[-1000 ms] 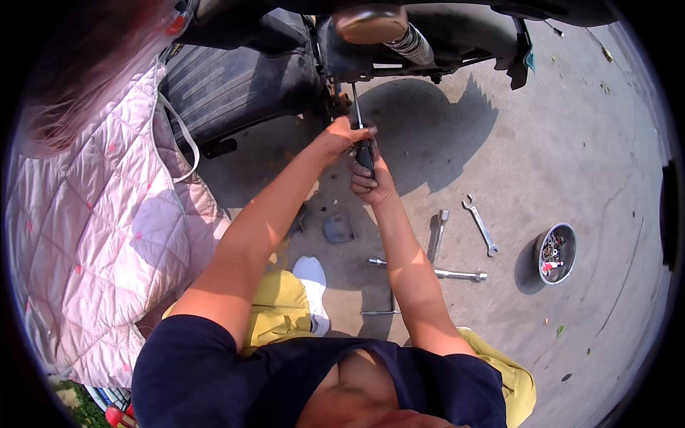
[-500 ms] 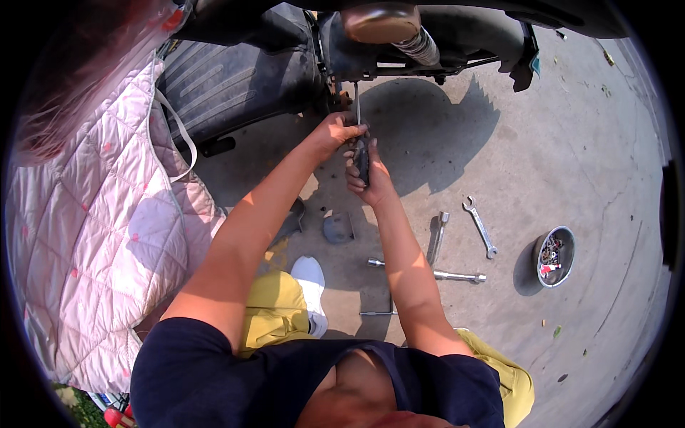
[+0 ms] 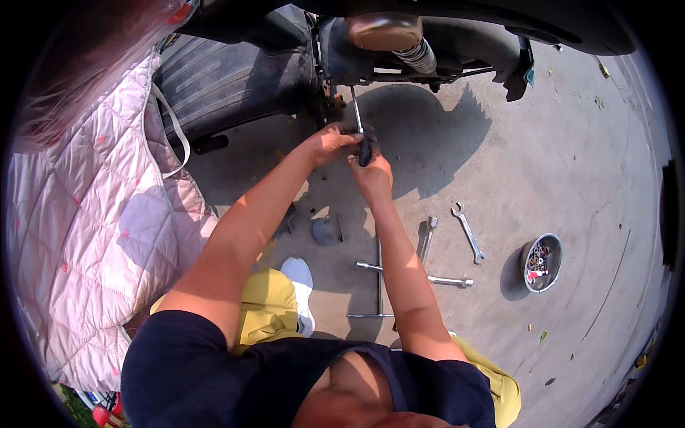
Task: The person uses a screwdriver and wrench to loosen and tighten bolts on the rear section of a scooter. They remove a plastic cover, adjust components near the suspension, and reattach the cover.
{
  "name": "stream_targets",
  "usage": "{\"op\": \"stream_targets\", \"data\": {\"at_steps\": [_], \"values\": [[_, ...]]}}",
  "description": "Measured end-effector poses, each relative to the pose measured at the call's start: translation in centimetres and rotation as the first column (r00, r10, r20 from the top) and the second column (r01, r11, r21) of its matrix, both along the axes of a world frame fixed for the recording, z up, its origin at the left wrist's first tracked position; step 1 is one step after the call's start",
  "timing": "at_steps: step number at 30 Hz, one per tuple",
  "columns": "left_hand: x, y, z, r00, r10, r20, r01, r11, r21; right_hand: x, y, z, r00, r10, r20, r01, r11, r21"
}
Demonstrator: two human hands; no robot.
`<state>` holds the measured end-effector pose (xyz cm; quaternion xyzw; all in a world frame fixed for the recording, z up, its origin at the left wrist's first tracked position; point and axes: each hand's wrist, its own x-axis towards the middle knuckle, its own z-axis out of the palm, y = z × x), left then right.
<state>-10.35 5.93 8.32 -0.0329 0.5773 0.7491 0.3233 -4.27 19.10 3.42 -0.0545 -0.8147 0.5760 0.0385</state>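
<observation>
A screwdriver (image 3: pixel 357 113) with a dark handle and a long metal shaft points away from me, its tip meeting the lower edge of the scooter (image 3: pixel 399 64). Wrapped round the handle is my right hand (image 3: pixel 373 175), its back turned up. Just ahead of it, the fingers of my left hand (image 3: pixel 332 141) pinch the screwdriver where shaft and handle join. Shadow and the scooter body hide what the tip touches. Left of the shaft, a rusty bracket (image 3: pixel 332 103) shows beneath the ribbed black footboard (image 3: pixel 228 71).
An open-end wrench (image 3: pixel 468 233), a cross-shaped lug wrench (image 3: pixel 449 282) and a metal bowl (image 3: pixel 542 264) of small hardware lie to the right on concrete. Dark plastic pieces (image 3: pixel 327 230) sit near my white shoe (image 3: pixel 300 285). A pink quilted cover (image 3: pixel 93 250) hangs at the left.
My right hand has turned on the screwdriver handle, so its back now faces up. The screwdriver's handle end has tilted slightly right. The whole view has shifted a little.
</observation>
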Motion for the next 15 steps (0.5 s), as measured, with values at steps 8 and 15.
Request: {"op": "stream_targets", "data": {"at_steps": [8,15], "values": [[0.8,0.5,0.3,0.951,-0.047,-0.307,-0.161,0.770,-0.617,-1.1,-1.2,0.4,0.984,0.112,0.140,-0.074,0.964,-0.255],[0.8,1.5,2.0,0.921,-0.189,-0.342,-0.207,0.505,-0.838,-0.9,-0.2,0.9,0.893,0.374,0.251,-0.055,0.643,-0.764]]}}
